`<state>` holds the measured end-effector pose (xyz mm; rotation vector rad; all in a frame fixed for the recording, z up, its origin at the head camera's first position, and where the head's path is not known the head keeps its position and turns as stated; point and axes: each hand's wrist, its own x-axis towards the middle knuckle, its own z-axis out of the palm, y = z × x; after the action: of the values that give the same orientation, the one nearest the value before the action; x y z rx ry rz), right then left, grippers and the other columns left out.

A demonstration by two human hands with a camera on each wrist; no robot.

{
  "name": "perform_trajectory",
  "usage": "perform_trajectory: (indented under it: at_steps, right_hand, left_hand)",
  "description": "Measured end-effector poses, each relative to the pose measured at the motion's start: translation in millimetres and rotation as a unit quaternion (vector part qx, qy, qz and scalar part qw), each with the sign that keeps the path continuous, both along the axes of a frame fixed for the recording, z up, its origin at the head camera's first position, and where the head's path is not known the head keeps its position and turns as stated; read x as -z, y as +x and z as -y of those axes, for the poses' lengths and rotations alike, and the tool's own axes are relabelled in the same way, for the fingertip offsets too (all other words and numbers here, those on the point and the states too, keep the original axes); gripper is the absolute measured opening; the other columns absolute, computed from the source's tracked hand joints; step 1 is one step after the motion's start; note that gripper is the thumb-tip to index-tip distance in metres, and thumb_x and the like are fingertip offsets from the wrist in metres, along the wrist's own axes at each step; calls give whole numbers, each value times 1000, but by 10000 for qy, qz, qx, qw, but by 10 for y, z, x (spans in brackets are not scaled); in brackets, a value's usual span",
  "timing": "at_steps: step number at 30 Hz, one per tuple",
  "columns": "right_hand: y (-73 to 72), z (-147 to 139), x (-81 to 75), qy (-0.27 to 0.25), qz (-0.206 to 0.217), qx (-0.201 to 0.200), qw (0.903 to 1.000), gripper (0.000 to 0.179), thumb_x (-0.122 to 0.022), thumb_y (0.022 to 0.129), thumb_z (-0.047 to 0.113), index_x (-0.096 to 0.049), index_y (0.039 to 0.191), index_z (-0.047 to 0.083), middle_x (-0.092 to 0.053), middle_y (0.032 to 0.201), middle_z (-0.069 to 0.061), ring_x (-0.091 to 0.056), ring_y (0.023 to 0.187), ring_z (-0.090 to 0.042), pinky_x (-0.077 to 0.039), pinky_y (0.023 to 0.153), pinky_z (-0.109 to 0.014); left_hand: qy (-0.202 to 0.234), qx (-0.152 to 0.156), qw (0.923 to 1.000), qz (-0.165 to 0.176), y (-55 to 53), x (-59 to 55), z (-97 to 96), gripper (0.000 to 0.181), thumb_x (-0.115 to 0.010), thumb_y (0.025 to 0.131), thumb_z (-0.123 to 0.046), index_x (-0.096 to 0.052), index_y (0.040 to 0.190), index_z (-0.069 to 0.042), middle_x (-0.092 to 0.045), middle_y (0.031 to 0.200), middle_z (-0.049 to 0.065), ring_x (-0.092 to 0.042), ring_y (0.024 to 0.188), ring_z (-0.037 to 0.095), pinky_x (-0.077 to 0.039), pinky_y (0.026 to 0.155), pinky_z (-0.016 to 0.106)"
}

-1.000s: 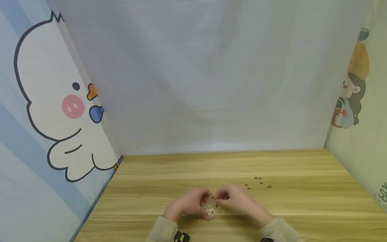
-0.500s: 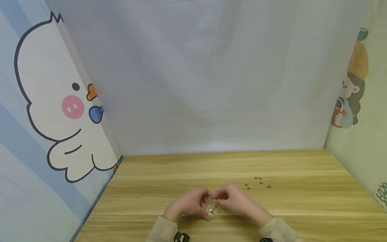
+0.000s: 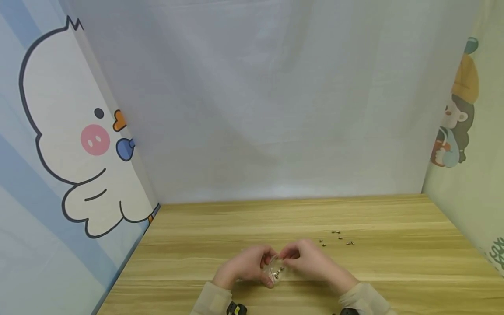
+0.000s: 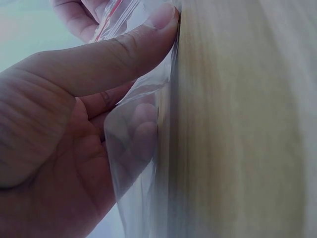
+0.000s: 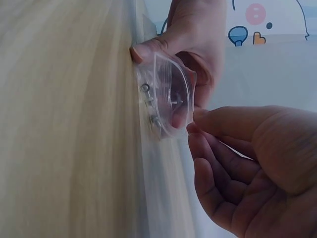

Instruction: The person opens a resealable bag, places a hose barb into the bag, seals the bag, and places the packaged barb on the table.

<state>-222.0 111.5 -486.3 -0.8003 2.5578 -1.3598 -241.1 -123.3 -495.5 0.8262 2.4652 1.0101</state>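
A small clear zip-lock bag (image 3: 275, 267) stands with its mouth spread toward the right. My left hand (image 3: 249, 264) grips it, thumb at the near side and fingers at the far side. In the left wrist view, the left thumb presses the plastic (image 4: 131, 148) close to the tabletop and a red line runs along the zip strip (image 4: 110, 17). My right hand (image 3: 305, 259) pinches the far edge of the bag's mouth between thumb and forefinger; its other fingers are loosely curled. Several small metal screws (image 5: 152, 119) lie inside the bag, seen through the plastic.
Several more small screws (image 3: 340, 238) lie scattered on the wood-grain table (image 3: 220, 218), beyond and to the right of my right hand. A pale curtain (image 3: 252, 131) closes off the back, with printed cloth (image 3: 63, 122) at the left side.
More metal shows low inside the bag than a second ago. My right fingertips have shifted slightly at the bag's mouth; my left hand stays in place.
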Motion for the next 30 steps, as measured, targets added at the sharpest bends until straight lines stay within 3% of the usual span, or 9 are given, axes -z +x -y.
perform_trajectory:
  at_steps: [14,19,30]
  right_hand:
    - [-72,-482,47,-108,130,56,9998,13,-76,95,5,-78,106,-1,-76,96,-2,-68,86,-9,-56,77,-27]
    - [-91,-714,45,69,1,306,9995,14,-78,95,8,-79,107,1,-76,96,1,-67,85,-7,-55,75,-27]
    - [-121,-1289,13,200,138,845,9961,20,-76,99,11,-78,115,0,-77,111,-10,-71,95,-17,-57,80,-29]
  left_hand:
    - [106,-3,9999,-3,13,14,-15,60,-101,64,0,-69,113,-8,-58,90,-5,-53,79,8,-47,73,23]
    - [143,-5,9999,-9,9,18,-12,59,-101,63,2,-68,112,-8,-57,90,-5,-52,78,7,-47,72,22]
    - [151,54,9999,-39,2,25,-9,58,-101,64,1,-68,111,-8,-57,89,-5,-52,79,8,-47,73,23]
